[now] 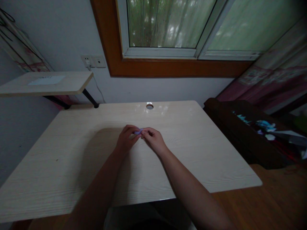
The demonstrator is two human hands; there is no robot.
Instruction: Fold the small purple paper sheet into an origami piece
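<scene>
A small piece of purple paper (138, 131), seemingly folded, is pinched between my two hands over the middle of the desk (192, 150). My left hand (127, 137) grips its left part with thumb and fingers. On the other side, my right hand (153, 137) has its fingertips closed on the right end. Both hands meet at the fingertips, which cover most of the paper, so its full shape is hidden.
A raised shelf (72, 83) on black legs stands at the desk's back left, with a white sheet (46, 80) on it. Behind are a wall socket (93, 61) and a window (168, 25). A round cable hole (149, 106) is near the back edge. Dark furniture (240, 137) holding assorted items stands right.
</scene>
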